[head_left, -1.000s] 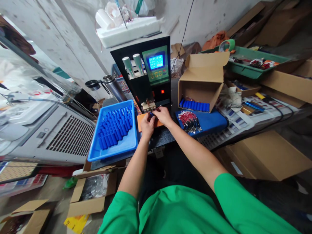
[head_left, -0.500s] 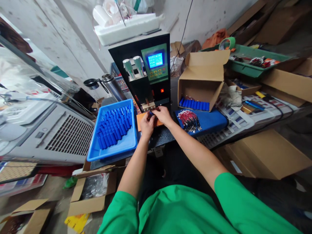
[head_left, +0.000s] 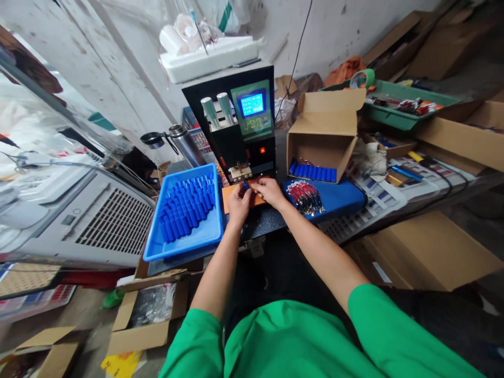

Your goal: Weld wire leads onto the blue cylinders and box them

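Under the electrodes of a black spot-welding machine (head_left: 252, 147), my left hand (head_left: 239, 203) is closed around a blue cylindrical battery cell (head_left: 246, 186), mostly covered by the fingers. Close on its right, my right hand (head_left: 269, 190) pinches something too small to make out, perhaps a wire end. Both hands are over an orange block (head_left: 228, 195) at the machine's foot. A blue tray (head_left: 216, 231) of upright blue cells stands to the left. On the right, a bundle of red and black wire leads (head_left: 304, 196) lies on a blue pad (head_left: 346, 198).
Behind the pad is an open cardboard box (head_left: 326, 118) with a row of blue cells. A steel flask (head_left: 187, 147) stands behind the tray. Farther right sit a green tray (head_left: 401, 118) and a roll of green tape (head_left: 367, 79). Cardboard boxes (head_left: 137, 336) lie on the floor.
My right hand has drawn back from the electrodes, slightly toward me and to the right. My left hand has come slightly down from the electrodes too. The camera view has shifted a little.
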Available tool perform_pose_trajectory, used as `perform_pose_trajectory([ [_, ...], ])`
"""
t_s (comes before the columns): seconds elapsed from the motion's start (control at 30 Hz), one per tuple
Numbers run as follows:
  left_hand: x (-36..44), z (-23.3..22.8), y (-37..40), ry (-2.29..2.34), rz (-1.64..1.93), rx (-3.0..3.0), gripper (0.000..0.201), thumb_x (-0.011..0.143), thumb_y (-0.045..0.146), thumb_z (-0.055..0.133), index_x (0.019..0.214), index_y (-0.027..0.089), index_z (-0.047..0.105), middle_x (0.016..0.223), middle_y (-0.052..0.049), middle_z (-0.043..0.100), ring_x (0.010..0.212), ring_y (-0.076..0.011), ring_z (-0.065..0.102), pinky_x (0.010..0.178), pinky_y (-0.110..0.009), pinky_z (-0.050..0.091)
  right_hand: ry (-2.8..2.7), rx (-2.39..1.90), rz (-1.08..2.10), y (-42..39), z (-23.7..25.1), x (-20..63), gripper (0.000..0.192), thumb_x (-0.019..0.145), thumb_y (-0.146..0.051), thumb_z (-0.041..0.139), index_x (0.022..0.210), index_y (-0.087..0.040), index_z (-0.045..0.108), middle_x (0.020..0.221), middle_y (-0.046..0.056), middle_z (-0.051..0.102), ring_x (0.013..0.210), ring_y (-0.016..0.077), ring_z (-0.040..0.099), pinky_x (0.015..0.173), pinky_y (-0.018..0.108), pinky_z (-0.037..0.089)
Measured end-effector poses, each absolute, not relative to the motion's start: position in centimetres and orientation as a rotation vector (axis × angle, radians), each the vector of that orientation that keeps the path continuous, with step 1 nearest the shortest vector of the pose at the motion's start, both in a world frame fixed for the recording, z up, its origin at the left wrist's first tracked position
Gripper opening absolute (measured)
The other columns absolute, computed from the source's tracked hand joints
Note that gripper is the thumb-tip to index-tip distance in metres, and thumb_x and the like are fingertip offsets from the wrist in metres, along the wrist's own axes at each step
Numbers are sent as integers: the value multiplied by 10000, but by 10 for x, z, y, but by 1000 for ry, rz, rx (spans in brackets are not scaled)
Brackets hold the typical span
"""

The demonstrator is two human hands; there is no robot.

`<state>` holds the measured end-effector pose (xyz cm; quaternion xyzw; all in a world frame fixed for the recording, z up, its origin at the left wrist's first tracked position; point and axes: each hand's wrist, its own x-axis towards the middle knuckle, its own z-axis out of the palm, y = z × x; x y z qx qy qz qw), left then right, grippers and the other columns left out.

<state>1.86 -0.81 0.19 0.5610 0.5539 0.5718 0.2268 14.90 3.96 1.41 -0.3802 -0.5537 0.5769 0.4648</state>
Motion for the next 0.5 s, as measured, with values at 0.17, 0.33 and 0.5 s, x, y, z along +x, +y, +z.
perform_pose_trajectory([
  [0.17,11,4,-24,1599,1607,1539,312,893,396,646,1101,170,702,1099,-108,744,953,-208,705,904,-371,562,-1223,-895,1606,40,22,155,383,728,-469,774,602,-186,548,451,-51,477,384,51,353,372,193,213],
  [0.33,1,-1,-48,1651,1445,1830,193,907,349,613,922,191,722,1071,-107,731,1046,-231,680,962,-401,527,-1159,-855,1664,42,21,158,373,710,-456,796,622,-173,569,485,-49,500,401,44,379,371,178,223],
  [0.5,1,-3,-48,1639,1398,1917,142,876,301,635,826,187,704,991,-96,720,979,-221,677,922,-391,522,-1152,-812,1663,44,18,159,400,704,-489,800,625,-172,570,515,-43,510,428,51,400,387,182,232],
])
